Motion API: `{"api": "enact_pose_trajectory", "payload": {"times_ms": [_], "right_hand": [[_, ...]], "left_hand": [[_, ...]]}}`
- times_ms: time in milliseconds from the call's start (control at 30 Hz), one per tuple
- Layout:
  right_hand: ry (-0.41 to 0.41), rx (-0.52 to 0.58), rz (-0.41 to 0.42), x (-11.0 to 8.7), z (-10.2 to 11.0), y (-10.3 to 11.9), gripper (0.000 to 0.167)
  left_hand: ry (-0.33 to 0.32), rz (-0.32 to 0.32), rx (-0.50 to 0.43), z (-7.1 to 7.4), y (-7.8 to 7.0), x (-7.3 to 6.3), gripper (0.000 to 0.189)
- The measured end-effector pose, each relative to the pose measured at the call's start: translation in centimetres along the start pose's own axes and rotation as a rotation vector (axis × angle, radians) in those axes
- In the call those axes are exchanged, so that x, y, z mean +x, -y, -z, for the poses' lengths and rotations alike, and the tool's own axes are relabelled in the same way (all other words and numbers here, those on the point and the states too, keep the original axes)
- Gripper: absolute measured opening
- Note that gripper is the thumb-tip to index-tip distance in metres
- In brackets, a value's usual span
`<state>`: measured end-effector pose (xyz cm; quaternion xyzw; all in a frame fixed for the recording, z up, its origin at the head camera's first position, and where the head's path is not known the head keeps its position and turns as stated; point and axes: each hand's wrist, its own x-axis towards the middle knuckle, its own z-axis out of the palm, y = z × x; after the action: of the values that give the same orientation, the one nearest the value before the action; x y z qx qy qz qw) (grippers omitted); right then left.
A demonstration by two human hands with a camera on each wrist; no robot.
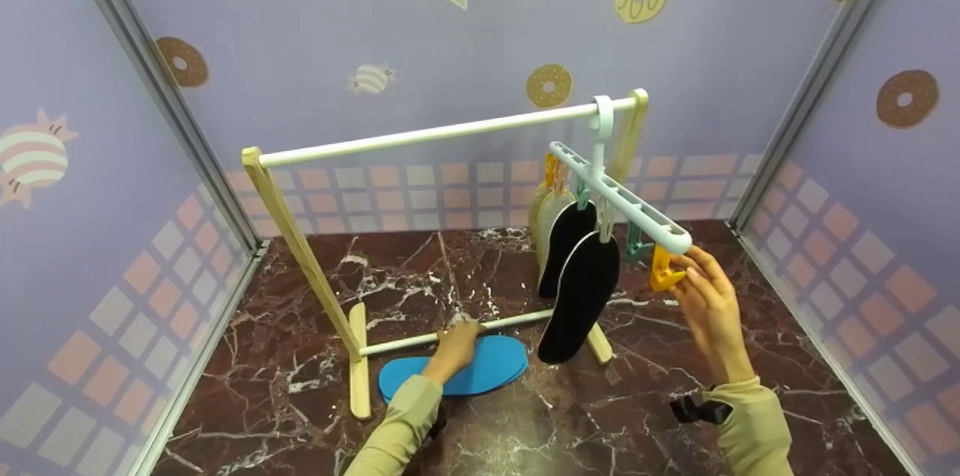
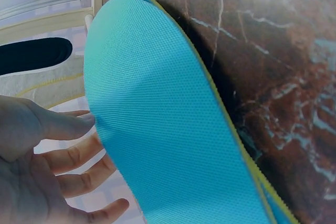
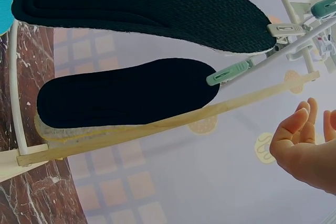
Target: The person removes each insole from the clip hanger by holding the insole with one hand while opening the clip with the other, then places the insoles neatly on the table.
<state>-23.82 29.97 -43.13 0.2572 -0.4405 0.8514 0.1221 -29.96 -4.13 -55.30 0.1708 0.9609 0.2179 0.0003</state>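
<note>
The relation that matters is between the blue insoles (image 1: 491,367) and the orange clip (image 1: 664,269). The blue insoles lie flat on the table (image 1: 285,435), just in front of the rack (image 1: 420,137)'s low bar, with their long axis running roughly along it. 2 edges show, 1 above the other, so there appear to be 2 in a stack. The orange clip hangs higher, beyond the rack's right end and toward the person.

The left hand (image 1: 459,344) is by far the nearer to the blue insoles. It reaches across them toward the rack's low bar, its thumb at their edge and its fingers spread and loosely bent, without a firm hold. The right hand (image 1: 709,303) is at the orange clip, thumb and fingertips bent in and seeming to pinch it; the right wrist view does not show that contact.

No box or tray shows; the hanger (image 1: 637,206) is what bears things. It hooks over the rack's top bar near the right end and runs crosswise to it. 2 black insoles (image 1: 581,296) hang from it, long axes steep, nearly crosswise to the blue insoles, with pale insoles (image 1: 541,213) behind them.
</note>
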Motion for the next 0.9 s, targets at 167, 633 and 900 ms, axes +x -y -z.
{"api": "enact_pose_trajectory", "payload": {"times_ms": [167, 633, 900], "right_hand": [[0.029, 0.063, 0.011, 0.0, 0.1, -0.2, 0.038], [0.001, 0.063, -0.010, 0.2, 0.0, -0.3, 0.034], [0.021, 0.099, -0.008, 0.3, 0.0, -0.5, 0.034]], "left_hand": [[0.004, 0.003, -0.017, -0.1, 0.1, -0.1, 0.030], [0.038, 0.020, -0.042, 0.3, -0.1, 0.0, 0.026], [-0.050, -0.078, -0.054, 0.9, -1.1, 0.0, 0.027]]}}
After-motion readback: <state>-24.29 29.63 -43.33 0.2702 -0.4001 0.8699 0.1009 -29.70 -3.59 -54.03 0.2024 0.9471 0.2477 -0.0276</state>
